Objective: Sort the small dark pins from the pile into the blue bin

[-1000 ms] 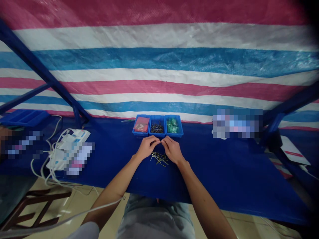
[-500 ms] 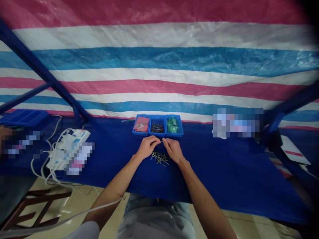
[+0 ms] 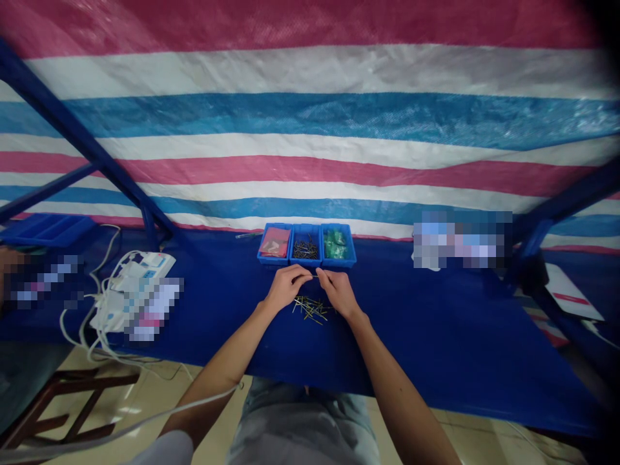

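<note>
Just in front of the blue bins, my left hand (image 3: 284, 286) and my right hand (image 3: 338, 290) come close together, both with pinched fingers. A thin screw-like metal piece (image 3: 314, 277) spans the small gap between their fingertips, and its ends are hidden in the fingers. Below the hands, a loose pile of long, thin brass-coloured metal pieces (image 3: 310, 310) lies on the blue table (image 3: 416, 336). The middle bin (image 3: 306, 262) contains dark, slender metal pieces. Pink flat packets lie in the left bin (image 3: 274, 261), and green plastic bags in the right bin (image 3: 339, 263).
Left of my arms stand a white power strip (image 3: 157, 263) and tangled white cables (image 3: 99, 323). A blue divided tray (image 3: 48, 229) and part of another person's hand (image 3: 10, 263) are farther left. Blue frame posts (image 3: 123, 181) flank the table, with a striped sheet (image 3: 310, 145) behind.
Both hands stay nearly in place. Slightly more of the thin metal piece shows between the fingertips, with my right fingertips a touch farther right.
</note>
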Demonstrator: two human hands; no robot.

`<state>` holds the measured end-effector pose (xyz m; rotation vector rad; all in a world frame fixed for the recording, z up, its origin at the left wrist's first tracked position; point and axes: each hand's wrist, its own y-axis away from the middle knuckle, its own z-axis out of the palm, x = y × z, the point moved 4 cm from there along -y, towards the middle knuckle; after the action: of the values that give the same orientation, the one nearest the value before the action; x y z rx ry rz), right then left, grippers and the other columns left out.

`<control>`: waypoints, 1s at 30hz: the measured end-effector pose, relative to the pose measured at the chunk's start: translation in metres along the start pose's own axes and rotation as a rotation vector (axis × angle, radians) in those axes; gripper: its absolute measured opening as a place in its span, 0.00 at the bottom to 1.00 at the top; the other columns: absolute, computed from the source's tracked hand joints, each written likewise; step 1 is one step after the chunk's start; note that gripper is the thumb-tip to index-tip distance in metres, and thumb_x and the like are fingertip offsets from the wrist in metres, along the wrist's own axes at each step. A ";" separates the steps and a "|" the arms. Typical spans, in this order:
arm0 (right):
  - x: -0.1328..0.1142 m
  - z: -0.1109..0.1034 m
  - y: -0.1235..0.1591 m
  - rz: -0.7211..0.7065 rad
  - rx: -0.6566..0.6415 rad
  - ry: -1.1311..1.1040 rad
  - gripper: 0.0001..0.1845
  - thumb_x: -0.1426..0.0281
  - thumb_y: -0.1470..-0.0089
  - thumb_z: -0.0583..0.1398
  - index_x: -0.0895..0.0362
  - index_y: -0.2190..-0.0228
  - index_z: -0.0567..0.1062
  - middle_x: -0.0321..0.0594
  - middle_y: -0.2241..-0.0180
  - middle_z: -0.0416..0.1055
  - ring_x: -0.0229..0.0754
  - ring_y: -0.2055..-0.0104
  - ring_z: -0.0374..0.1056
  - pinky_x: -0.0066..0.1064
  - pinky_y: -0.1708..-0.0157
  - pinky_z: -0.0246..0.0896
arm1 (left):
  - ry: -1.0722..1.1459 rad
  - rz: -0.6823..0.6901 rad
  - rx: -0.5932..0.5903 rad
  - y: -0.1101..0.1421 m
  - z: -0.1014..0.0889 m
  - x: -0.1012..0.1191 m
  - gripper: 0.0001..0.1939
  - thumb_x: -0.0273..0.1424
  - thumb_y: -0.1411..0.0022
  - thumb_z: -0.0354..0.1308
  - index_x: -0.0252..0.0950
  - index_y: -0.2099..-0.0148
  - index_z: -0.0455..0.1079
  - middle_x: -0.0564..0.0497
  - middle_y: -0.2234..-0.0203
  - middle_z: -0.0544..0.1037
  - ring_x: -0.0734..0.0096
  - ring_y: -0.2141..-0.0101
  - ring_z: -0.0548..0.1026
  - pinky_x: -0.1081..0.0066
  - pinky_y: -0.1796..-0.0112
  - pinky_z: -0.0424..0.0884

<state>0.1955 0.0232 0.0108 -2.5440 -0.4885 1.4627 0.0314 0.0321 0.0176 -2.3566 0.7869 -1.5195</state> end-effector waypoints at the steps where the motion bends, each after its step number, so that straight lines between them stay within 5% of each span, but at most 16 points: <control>1: 0.000 0.000 0.000 0.004 0.003 -0.009 0.29 0.54 0.33 0.48 0.56 0.82 0.60 0.32 0.82 0.55 0.34 0.78 0.51 0.29 0.75 0.47 | 0.001 0.000 -0.002 0.000 0.000 0.000 0.10 0.35 0.33 0.58 0.36 0.63 0.77 0.48 0.68 0.79 0.70 0.69 0.75 0.71 0.64 0.70; 14: -0.003 -0.009 -0.001 -0.009 0.052 -0.088 0.21 0.58 0.37 0.56 0.56 0.77 0.76 0.39 0.75 0.75 0.40 0.74 0.68 0.29 0.71 0.60 | -0.041 -0.056 -0.048 0.000 -0.002 -0.002 0.13 0.35 0.32 0.57 0.34 0.67 0.75 0.50 0.75 0.77 0.73 0.74 0.71 0.73 0.70 0.65; 30: 0.008 -0.011 0.000 0.026 0.117 -0.258 0.11 0.61 0.45 0.65 0.55 0.68 0.82 0.41 0.66 0.79 0.35 0.81 0.63 0.30 0.78 0.62 | 0.030 -0.081 -0.084 -0.002 -0.002 -0.002 0.12 0.33 0.32 0.55 0.32 0.67 0.72 0.51 0.75 0.75 0.74 0.73 0.72 0.74 0.68 0.66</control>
<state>0.2090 0.0257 0.0104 -2.2934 -0.3923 1.7836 0.0298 0.0346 0.0177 -2.4599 0.7857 -1.5868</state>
